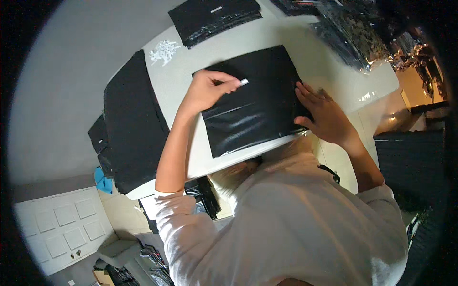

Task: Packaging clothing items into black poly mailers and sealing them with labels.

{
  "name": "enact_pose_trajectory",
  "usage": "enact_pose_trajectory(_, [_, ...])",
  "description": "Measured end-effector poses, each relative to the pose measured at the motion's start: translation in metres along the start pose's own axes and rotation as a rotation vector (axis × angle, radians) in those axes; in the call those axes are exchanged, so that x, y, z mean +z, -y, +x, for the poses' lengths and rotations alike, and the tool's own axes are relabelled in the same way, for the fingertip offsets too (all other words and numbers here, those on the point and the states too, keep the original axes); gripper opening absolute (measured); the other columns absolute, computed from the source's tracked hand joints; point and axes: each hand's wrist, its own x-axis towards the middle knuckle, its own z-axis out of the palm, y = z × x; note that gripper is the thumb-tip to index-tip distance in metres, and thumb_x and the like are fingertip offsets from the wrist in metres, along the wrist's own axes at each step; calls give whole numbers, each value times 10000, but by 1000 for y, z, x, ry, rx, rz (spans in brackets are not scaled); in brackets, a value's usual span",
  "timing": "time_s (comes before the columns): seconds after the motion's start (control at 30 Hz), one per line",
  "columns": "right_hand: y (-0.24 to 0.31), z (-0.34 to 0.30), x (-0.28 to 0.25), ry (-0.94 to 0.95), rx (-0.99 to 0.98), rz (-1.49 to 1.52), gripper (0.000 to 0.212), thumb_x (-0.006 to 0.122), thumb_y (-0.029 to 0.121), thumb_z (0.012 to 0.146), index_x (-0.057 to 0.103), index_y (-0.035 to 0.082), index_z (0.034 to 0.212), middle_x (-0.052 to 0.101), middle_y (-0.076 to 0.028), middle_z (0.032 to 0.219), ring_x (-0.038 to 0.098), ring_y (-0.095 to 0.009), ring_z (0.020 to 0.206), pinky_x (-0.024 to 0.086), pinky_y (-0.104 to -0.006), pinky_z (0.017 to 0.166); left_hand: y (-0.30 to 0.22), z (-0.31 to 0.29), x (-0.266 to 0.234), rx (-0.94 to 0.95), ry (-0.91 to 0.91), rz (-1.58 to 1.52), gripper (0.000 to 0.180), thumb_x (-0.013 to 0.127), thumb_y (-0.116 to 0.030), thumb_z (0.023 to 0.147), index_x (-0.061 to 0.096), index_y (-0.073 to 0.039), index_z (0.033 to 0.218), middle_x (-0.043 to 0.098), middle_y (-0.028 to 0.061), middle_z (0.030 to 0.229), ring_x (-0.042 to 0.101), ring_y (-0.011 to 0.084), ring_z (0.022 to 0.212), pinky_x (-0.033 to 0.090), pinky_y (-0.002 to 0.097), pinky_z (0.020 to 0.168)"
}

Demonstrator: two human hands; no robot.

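A flat, black, shiny rectangular piece [253, 107] lies in front of me; whether it is a plastic bag or folded fabric I cannot tell. Over its upper middle, my left hand [210, 90] pinches a small white tag [244, 82] between thumb and fingertips. The tag is at the black surface; whether it is fixed there is not clear. My right hand [322, 112] rests along the right edge of the black piece, fingers stretched out and thumb apart, with nothing gripped in it.
The white table [191, 52] carries a pile of small white tags [163, 51], a stack of similar black pieces [217, 19] at the far side, and black material [129, 119] at the left. Clear-wrapped dark packages [343, 38] lie at the far right.
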Motion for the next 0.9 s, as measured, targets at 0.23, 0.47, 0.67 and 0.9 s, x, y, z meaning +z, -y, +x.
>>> enact_pose_trajectory(0.23, [1, -4, 7, -13, 4, -34, 854, 443, 614, 983, 419, -98, 1454, 392, -236, 1561, 354, -343, 1468, 317, -498, 1159, -5, -9, 27, 66, 173, 235, 136, 814, -138, 829, 808, -41, 924, 770, 96, 814, 684, 112, 683, 531, 263, 653])
enact_pose_trajectory(0.47, [0, -7, 5, -14, 22, 2, 855, 456, 612, 980, 416, -96, 1457, 391, -231, 1564, 347, -342, 1473, 297, -498, 1173, 1, -11, 26, 66, 150, 233, 138, 787, -159, 872, 804, -35, 929, 747, 91, 757, 648, 122, 659, 502, 288, 633])
enact_pose_trajectory(0.67, [-1, -7, 6, -29, 3, 6, 851, 444, 609, 985, 414, -99, 1457, 391, -234, 1562, 348, -349, 1472, 301, -501, 1170, 0, -11, 23, 71, 171, 254, 159, 779, -196, 884, 805, -56, 954, 755, 95, 795, 660, 139, 672, 504, 294, 639])
enact_pose_trajectory(0.9, [-1, -7, 9, -52, -8, -18, 841, 444, 603, 988, 433, -106, 1440, 404, -243, 1551, 352, -355, 1469, 312, -514, 1156, 5, -10, 24, 128, 191, 259, 140, 812, -151, 835, 817, -100, 965, 747, 90, 793, 627, 159, 628, 476, 295, 590])
